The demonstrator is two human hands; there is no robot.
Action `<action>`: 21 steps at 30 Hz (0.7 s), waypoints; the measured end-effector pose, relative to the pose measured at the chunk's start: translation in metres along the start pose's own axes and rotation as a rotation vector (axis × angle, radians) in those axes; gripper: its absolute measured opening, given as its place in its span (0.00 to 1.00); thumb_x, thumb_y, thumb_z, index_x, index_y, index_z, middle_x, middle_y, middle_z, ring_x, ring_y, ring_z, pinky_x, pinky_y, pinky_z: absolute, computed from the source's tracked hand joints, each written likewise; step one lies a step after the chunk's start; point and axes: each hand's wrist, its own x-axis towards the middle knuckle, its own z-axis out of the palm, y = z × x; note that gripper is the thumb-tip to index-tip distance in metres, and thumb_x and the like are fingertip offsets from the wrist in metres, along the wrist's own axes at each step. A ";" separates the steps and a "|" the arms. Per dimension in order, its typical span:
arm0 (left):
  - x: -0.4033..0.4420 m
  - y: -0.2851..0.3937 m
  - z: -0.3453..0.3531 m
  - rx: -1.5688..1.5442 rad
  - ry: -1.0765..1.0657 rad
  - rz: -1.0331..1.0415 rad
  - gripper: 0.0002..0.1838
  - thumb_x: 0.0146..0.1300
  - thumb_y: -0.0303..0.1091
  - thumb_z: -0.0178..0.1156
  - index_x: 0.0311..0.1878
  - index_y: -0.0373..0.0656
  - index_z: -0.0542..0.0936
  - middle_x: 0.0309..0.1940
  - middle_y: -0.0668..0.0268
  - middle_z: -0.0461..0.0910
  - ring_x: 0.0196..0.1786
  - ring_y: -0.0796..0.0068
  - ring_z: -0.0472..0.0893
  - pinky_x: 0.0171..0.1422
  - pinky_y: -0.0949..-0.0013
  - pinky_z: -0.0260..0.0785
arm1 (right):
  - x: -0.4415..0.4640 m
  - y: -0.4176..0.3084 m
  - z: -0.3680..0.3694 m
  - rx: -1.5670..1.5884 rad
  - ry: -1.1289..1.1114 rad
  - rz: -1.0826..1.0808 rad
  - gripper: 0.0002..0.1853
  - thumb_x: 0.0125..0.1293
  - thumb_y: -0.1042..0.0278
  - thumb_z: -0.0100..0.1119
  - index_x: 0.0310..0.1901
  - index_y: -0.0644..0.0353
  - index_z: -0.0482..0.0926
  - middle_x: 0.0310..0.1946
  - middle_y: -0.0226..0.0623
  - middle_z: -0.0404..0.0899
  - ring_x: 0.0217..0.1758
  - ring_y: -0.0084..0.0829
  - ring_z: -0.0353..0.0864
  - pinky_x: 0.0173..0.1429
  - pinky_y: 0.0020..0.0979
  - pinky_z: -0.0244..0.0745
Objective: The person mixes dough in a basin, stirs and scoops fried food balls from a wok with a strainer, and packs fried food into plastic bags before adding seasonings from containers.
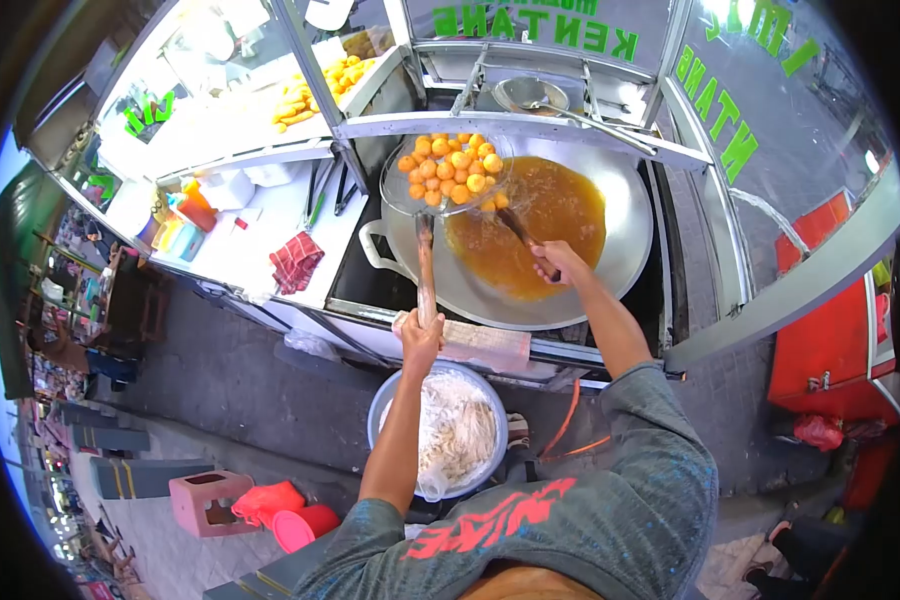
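Observation:
My left hand (pixel 422 337) grips the long wooden handle of a wire skimmer (pixel 425 250). Its mesh bowl is heaped with golden-orange fried balls (pixel 452 167) and sits over the left rim of a large wok (pixel 625 240). Brown, bubbling oil (pixel 555 215) fills the wok's middle. Closed around a dark wooden stick-like tool (pixel 515 228), my right hand (pixel 562 262) is over the oil. The tool's far end reaches the fried balls at the skimmer's right edge; its exact kind I cannot make out.
A second strainer (pixel 532 95) rests on the rack behind the wok. To the left are a red cloth (pixel 297 262), tongs (pixel 345 188) and sauce bottles (pixel 192 207) on the white counter. Below stands a tub (pixel 492 420) of floury strips. Glass panels and metal posts surround the wok.

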 end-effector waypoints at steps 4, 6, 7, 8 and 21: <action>-0.016 -0.020 0.003 -0.103 0.031 -0.033 0.10 0.63 0.32 0.63 0.36 0.40 0.70 0.17 0.71 0.71 0.16 0.83 0.70 0.18 0.76 0.61 | 0.008 -0.011 -0.003 -0.038 0.080 -0.151 0.08 0.67 0.63 0.55 0.40 0.58 0.75 0.20 0.31 0.71 0.18 0.23 0.71 0.17 0.25 0.65; -0.021 -0.027 0.001 0.014 0.051 -0.021 0.11 0.61 0.33 0.63 0.36 0.38 0.72 0.18 0.67 0.73 0.16 0.79 0.71 0.19 0.72 0.63 | -0.004 -0.015 -0.017 -0.127 0.126 -0.231 0.07 0.69 0.63 0.54 0.40 0.57 0.74 0.20 0.29 0.71 0.18 0.21 0.71 0.18 0.24 0.65; -0.025 -0.025 0.001 0.084 0.070 -0.029 0.12 0.60 0.33 0.64 0.36 0.36 0.72 0.19 0.64 0.74 0.17 0.75 0.73 0.21 0.69 0.65 | -0.006 -0.010 -0.026 -0.148 0.158 -0.282 0.06 0.68 0.66 0.54 0.38 0.59 0.74 0.20 0.28 0.71 0.17 0.20 0.70 0.17 0.24 0.64; -0.029 -0.025 0.001 0.153 0.089 -0.039 0.13 0.60 0.34 0.64 0.36 0.35 0.73 0.19 0.62 0.76 0.18 0.70 0.75 0.22 0.66 0.66 | -0.010 -0.004 -0.038 -0.208 0.182 -0.327 0.06 0.67 0.67 0.54 0.39 0.60 0.75 0.20 0.29 0.71 0.16 0.20 0.70 0.17 0.25 0.65; -0.053 -0.038 -0.006 0.627 0.216 0.044 0.20 0.55 0.42 0.64 0.43 0.36 0.75 0.32 0.42 0.80 0.39 0.38 0.80 0.46 0.44 0.70 | -0.224 0.012 0.008 -1.164 0.638 -0.693 0.18 0.59 0.60 0.60 0.48 0.62 0.77 0.36 0.54 0.81 0.38 0.44 0.84 0.43 0.45 0.77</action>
